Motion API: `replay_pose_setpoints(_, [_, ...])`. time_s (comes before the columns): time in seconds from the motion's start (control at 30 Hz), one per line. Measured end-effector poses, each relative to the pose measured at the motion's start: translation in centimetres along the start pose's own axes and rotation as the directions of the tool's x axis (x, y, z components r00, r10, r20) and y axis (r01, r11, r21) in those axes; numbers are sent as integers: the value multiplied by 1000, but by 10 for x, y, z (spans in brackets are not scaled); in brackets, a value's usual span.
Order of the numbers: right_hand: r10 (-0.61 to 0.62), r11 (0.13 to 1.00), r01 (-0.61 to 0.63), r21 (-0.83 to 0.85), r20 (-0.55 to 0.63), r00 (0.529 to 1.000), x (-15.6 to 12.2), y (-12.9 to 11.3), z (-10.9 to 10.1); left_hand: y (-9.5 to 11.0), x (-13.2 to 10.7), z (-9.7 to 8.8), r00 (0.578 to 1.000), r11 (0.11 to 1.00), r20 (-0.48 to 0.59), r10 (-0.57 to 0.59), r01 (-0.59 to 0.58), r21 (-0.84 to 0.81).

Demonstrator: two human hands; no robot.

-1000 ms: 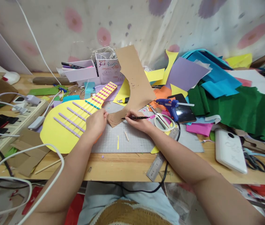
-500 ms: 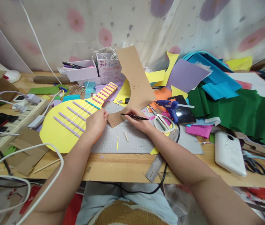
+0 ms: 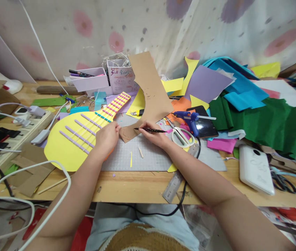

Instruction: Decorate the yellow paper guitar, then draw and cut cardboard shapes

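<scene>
Pinching the pen (image 3: 157, 131), grip closed, the right hand (image 3: 155, 137) has edged the nib up the cardboard (image 3: 155, 87)

Hands (image 3: 107, 138) curled — forearms (image 3: 81, 184) angled inward

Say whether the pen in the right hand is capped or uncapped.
Uncapped: the black pen in the right hand shows a narrow tip, pointed at the brown card.

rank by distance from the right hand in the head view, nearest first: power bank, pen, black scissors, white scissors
1. Pen: held in the right hand
2. White scissors: just right of the hand
3. Power bank: farther right
4. Black scissors: farthest right
</scene>
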State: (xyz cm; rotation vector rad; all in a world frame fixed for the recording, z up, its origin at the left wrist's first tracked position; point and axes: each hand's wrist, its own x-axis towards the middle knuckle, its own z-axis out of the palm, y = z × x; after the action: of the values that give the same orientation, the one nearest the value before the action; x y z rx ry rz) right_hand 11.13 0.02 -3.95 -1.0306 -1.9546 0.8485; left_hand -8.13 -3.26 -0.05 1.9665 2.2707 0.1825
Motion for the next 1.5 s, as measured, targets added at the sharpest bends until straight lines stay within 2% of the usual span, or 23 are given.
replay_pose_setpoints(0.53, [20,998,-19,56,-19,1000,2,4,2,0,-1,-1,1000,1000,6,2,-1,-3])
replay_pose_setpoints(1.5, [-2,1000,2,25,-9,1000,3,6,1,0,0,-1,1000,1000,6,-2,2,-17])
